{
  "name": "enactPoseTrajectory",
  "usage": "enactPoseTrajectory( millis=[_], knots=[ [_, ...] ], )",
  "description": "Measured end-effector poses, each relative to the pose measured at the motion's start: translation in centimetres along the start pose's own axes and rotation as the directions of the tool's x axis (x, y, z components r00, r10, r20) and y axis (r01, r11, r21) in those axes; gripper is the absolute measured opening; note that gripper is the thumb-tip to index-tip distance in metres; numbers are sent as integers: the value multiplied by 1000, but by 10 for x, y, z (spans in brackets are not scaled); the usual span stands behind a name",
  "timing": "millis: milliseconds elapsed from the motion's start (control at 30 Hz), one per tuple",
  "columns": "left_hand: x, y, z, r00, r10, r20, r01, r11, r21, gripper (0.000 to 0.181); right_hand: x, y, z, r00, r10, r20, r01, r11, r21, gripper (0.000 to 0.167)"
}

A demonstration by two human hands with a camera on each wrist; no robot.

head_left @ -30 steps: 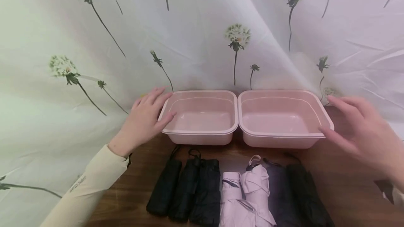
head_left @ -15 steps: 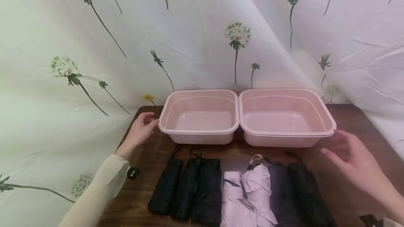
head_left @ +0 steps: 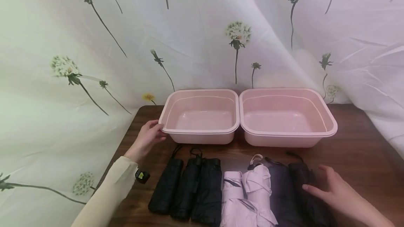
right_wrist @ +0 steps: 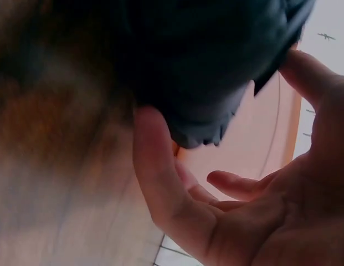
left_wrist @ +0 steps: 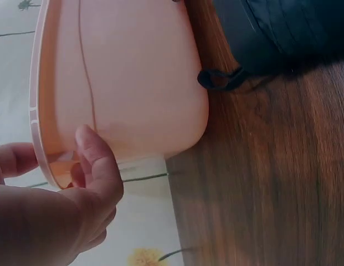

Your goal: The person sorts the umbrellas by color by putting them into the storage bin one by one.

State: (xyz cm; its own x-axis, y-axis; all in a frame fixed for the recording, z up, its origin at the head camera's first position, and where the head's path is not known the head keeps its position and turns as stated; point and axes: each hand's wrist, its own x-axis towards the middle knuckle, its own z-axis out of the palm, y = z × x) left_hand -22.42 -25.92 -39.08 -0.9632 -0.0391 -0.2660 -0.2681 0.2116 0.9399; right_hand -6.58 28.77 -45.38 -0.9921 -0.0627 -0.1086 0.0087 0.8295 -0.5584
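At the left corner of the left pink bin [head_left: 202, 137], my left hand [head_left: 147, 139] holds the rim. The left wrist view shows that hand [left_wrist: 77, 205] with fingers on both sides of the bin's edge [left_wrist: 138, 83]. My right hand [head_left: 341, 192] is over the right side of the rightmost black folded umbrella [head_left: 303, 185], thumb and fingers apart. In the right wrist view the spread fingers of the hand [right_wrist: 232, 194] are around the end of the dark umbrella [right_wrist: 199, 72]; firm contact cannot be told.
Beside the left bin stands a second pink bin [head_left: 284, 141]. In front lie black folded umbrellas [head_left: 165, 188] at left, two pale pink ones [head_left: 257, 185] in the middle and another dark one [head_left: 281, 192]. A flowered cloth [head_left: 195, 38] hangs behind the wooden table [head_left: 363, 143].
Both hands have left their earlier places by the bins' outer sides. My left hand has come to the left bin's rim; my right hand has moved down and left to the rightmost umbrella.
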Motion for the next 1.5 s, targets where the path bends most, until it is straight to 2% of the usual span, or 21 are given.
enactPoseTrajectory(
  millis=[200, 500, 700, 833, 1167, 1400, 1500],
  knots=[
    [2, -2, 1, 1000, -5, -9, 4, 997, -76, 57, -3, -6, 8, 1000, -6, 31, 6, 1000, -4, 88],
    [3, 0, 2, 1000, -20, 2, 20, 996, -91, 55, 0, -9, 7, 984, 82, 159, -79, 996, -28, 94],
    [5, -1, -1, 1000, -15, -6, 14, 991, -130, 54, 0, -11, 8, 985, 79, 155, -76, 997, -28, 93],
    [5, -2, -2, 1000, -10, -8, 9, 990, -141, 53, 3, -14, 7, 978, 97, 187, -94, 995, -24, 94],
    [5, 0, -1, 1000, -16, 15, 19, 976, -218, 55, 3, -10, 10, 982, 96, 161, -95, 995, -17, 93],
    [4, -1, -4, 1000, -29, 10, 30, 978, -207, 55, -1, -5, 14, 996, 56, 64, -56, 998, -11, 90],
    [4, -2, -5, 1000, -23, 11, 25, 980, -200, 55, -2, -4, 14, 998, 45, 53, -45, 999, -9, 89]
  ],
)
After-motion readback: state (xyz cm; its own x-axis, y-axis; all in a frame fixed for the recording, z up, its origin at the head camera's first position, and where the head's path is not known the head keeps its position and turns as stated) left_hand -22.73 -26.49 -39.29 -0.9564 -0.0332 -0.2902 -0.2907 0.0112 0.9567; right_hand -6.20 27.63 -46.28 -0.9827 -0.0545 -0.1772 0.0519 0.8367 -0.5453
